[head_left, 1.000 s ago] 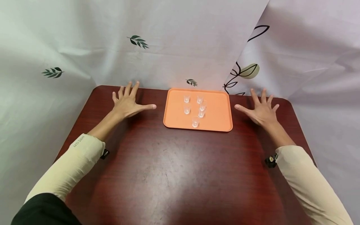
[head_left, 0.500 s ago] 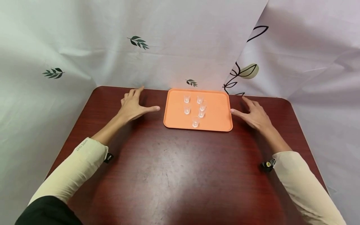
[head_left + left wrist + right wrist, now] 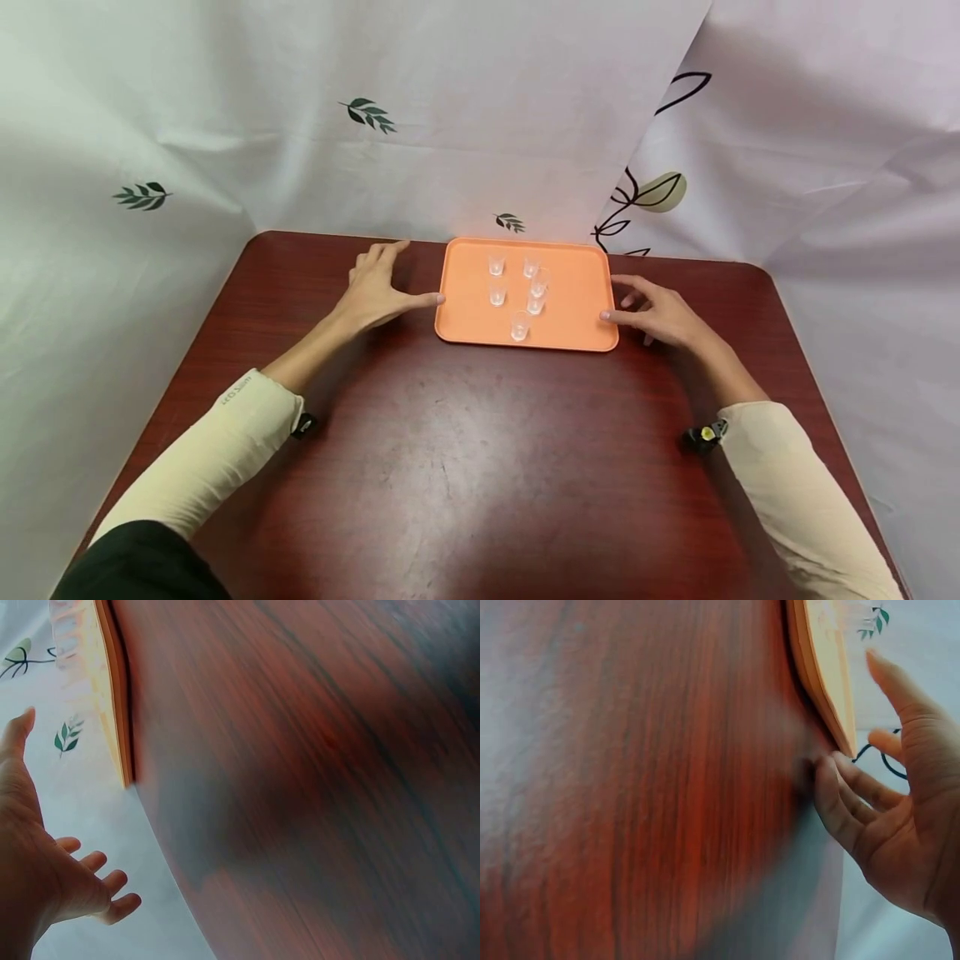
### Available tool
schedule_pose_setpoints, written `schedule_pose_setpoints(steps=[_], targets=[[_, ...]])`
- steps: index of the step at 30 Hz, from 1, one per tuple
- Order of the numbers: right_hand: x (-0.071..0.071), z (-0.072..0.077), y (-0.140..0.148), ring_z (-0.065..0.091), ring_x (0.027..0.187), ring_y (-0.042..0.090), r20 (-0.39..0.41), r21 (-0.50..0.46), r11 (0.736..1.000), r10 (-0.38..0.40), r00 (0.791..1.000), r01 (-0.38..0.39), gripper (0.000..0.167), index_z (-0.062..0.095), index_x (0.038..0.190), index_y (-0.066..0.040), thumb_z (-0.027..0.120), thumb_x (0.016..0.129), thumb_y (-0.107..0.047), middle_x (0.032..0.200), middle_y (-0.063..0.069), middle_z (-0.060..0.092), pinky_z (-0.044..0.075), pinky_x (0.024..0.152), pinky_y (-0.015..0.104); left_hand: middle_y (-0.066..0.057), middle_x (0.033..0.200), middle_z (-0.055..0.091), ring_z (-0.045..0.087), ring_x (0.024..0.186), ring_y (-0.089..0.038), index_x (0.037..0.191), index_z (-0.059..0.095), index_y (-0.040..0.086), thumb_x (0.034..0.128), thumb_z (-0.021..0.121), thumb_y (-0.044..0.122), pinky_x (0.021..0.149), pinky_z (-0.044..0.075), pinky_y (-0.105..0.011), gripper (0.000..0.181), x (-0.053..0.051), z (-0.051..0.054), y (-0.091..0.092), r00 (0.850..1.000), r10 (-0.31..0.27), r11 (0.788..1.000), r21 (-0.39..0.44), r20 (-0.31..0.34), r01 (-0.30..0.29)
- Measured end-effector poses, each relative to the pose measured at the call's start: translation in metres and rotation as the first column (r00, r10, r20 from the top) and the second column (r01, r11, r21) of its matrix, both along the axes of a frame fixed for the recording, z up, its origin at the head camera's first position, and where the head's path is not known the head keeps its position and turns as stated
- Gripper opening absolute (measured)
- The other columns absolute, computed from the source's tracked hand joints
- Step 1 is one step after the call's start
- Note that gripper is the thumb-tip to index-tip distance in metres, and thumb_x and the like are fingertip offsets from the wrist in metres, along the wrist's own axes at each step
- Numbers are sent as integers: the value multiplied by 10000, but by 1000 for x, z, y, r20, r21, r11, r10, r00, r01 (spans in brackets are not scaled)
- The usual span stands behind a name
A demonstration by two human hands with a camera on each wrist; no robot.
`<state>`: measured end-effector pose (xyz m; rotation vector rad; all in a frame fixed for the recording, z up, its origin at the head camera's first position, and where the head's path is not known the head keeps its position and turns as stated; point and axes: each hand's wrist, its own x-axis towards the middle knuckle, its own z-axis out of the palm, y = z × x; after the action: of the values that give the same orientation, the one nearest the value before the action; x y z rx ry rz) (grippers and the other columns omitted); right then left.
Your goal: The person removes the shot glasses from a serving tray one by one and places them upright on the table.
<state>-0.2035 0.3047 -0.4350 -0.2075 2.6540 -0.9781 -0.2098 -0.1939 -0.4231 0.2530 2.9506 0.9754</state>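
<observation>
An orange tray lies flat at the far side of the table, carrying several small clear cups. My left hand is beside the tray's left edge, fingers spread and thumb tip at the rim; the left wrist view shows this hand holding nothing. At the right edge, my right hand has its thumb over the rim and its fingers bent beside it. In the right wrist view, the fingers of the right hand are low by the tray's edge, with the thumb raised apart from them.
The dark red-brown wooden table has rounded far corners. A white cloth with leaf prints hangs behind it and along both sides. Black bands show at the wrists, below pale sleeves.
Both hands have moved inward to the tray's sides. The right hand's spread fingers have bent and its thumb now overlaps the rim. The tray and cups have stayed put.
</observation>
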Motion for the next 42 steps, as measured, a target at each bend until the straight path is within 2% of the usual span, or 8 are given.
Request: schedule_pose_setpoints(steps=[3,8,16,23,26,29,34,42], targets=[[-2,-2,0,693,634,238,16,-53,998,14,1000,-13,847,516,1671,-244,903,964,-504,1190,162,701,656,566,385,-204,1731,426,396,1522,-488,1740,403,122,763,943,723,1258,330,-723,1267,0,0,6,1000,-10,1000,3,9,10],[-6,-6,-1,724,621,232,65,-148,989,37,997,-27,858,529,1668,-225,948,943,-411,1045,123,719,684,563,408,-200,1724,432,405,1507,-478,1731,421,127,759,949,709,1247,348,-722,1250,-1,0,12,1000,-20,1000,13,19,20],[-17,-11,-1,737,555,217,107,-181,983,40,993,-20,914,540,1653,-165,1006,884,-333,926,47,729,679,529,423,-175,1708,435,405,1484,-439,1716,455,153,757,960,703,1256,359,-706,1216,-2,-2,25,998,-56,997,55,36,54],[-27,-20,-3,726,502,171,145,-290,957,8,989,35,944,561,1632,-112,1044,823,-175,801,-5,693,674,514,401,-168,1694,438,401,1499,-390,1702,477,146,755,979,655,1234,469,-650,1187,-2,-4,41,993,-101,990,107,62,94],[-28,-24,-2,719,498,136,149,-315,949,16,989,32,967,542,1653,-86,1038,824,-138,777,-29,684,674,514,381,-159,1681,452,419,1512,-375,1686,499,130,754,994,621,1246,475,-621,1164,0,-5,50,991,-118,984,140,64,109],[-29,-27,-1,711,492,116,153,-336,941,8,988,45,979,540,1663,-84,1035,819,-105,763,-37,683,670,508,361,-157,1649,488,465,1499,-370,1661,528,113,767,1008,557,1246,481,-599,1107,0,-7,59,990,-129,977,179,60,117],[-28,-29,0,700,489,105,132,-348,937,5,991,41,970,554,1657,-98,1037,816,-105,756,-30,681,663,504,343,-159,1581,576,552,1478,-391,1603,577,76,815,1019,362,1228,531,-585,947,1,-12,72,989,-135,952,283,53,115],[-27,-32,0,687,492,94,121,-367,930,27,992,19,957,559,1647,-100,1036,818,-109,721,-28,670,661,504,339,-97,1544,691,655,1436,-362,1510,672,102,834,1004,203,1219,572,-538,759,-2,-24,93,992,-102,909,411,70,65]])
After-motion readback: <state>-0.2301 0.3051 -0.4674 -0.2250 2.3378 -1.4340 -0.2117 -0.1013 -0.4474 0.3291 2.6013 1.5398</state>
